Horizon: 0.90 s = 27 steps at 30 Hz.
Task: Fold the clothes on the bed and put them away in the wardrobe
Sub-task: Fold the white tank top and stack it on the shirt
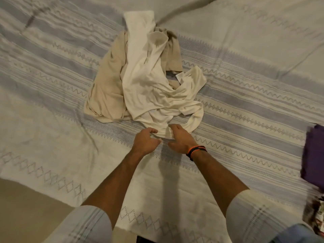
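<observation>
A crumpled white garment [149, 81] lies in a heap in the middle of the bed, on top of a beige garment [107, 88] that spreads out to its left. My left hand [146, 141] and my right hand [180, 139] are side by side at the near edge of the white garment. The left hand's fingers curl onto the white hem and pinch it. The right hand's fingers reach over the same hem and touch it; whether they hold it I cannot tell. A black and orange band circles my right wrist.
The bed wears a pale bedspread [245, 106] with blue-grey woven stripes. A folded purple cloth [313, 155] lies at the right edge, with a patterned item [317, 216] below it. The bed's near left corner ends over a beige floor [26, 207].
</observation>
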Motion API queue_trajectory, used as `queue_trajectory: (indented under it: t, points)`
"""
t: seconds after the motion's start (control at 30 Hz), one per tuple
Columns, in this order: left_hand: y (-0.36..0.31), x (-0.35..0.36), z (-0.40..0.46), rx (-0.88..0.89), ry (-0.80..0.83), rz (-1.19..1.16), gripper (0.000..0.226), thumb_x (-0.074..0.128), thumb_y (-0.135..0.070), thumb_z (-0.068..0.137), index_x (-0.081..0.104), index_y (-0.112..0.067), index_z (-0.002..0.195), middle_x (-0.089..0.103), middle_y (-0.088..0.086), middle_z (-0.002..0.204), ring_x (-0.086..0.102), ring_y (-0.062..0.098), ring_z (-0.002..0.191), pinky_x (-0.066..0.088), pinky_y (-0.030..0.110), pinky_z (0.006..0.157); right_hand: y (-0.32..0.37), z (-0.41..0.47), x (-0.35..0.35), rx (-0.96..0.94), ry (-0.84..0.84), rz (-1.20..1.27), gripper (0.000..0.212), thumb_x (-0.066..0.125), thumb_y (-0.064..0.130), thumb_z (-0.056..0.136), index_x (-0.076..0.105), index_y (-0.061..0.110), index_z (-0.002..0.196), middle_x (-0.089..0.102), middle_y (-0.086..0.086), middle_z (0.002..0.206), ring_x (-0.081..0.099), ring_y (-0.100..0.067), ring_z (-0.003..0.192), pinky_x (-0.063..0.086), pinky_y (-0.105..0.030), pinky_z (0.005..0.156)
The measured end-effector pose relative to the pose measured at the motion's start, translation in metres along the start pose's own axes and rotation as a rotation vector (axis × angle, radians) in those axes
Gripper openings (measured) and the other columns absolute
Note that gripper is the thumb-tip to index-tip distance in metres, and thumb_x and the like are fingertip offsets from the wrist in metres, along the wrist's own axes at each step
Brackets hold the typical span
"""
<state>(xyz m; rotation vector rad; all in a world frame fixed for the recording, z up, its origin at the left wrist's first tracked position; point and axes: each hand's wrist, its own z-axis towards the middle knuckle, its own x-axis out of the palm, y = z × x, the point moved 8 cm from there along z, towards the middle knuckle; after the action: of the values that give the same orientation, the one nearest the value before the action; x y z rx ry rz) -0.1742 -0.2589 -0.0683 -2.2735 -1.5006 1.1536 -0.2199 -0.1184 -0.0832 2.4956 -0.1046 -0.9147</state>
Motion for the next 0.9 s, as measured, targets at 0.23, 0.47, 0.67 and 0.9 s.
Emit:
queue_trajectory:
  t: [0.23,0.47,0.67,0.9]
  points:
    - [0.005,0.003,-0.006,-0.020,0.006,-0.051,0.049,0.075,-0.019,0.080,0.060,-0.016,0.126,0.062,0.004,0.128,0.059,0.020,0.113,0.046,0.026,0.091,0.011,-0.003,0.014,-0.041,0.054,-0.017,0.044,0.066,0.026,0.087,0.055,0.011,0.128,0.061,-0.014,0.121,0.058,-0.032,0.111,0.048,-0.040,0.090]
    - [-0.040,-0.031,-0.049,0.129,-0.049,-0.127,0.077,0.084,-0.020,0.073,0.045,-0.021,0.140,0.055,0.005,0.135,0.057,0.023,0.117,0.047,0.028,0.093,0.037,-0.066,-0.053,-0.083,-0.222,0.374,0.027,0.073,0.031,0.084,0.071,0.016,0.106,0.067,0.004,0.086,0.060,-0.012,0.077,0.044,-0.026,0.069]
    - [-0.098,-0.066,-0.105,0.306,-0.086,-0.216,0.085,0.080,-0.005,0.073,0.039,-0.019,0.147,0.055,0.004,0.129,0.055,0.022,0.121,0.052,0.040,0.097,0.065,-0.133,-0.121,-0.196,-0.332,0.523,0.015,0.078,0.030,0.081,0.068,0.021,0.085,0.059,0.013,0.074,0.050,-0.001,0.065,0.037,-0.015,0.061]
    - [-0.159,-0.093,-0.181,0.432,-0.199,-0.151,0.077,0.082,-0.015,0.075,0.047,-0.027,0.143,0.061,0.005,0.120,0.061,0.018,0.109,0.051,0.034,0.096,0.102,-0.224,-0.185,-0.395,-0.346,0.724,0.006,0.079,0.022,0.077,0.074,0.018,0.077,0.068,-0.012,0.076,0.062,-0.025,0.071,0.048,-0.037,0.069]
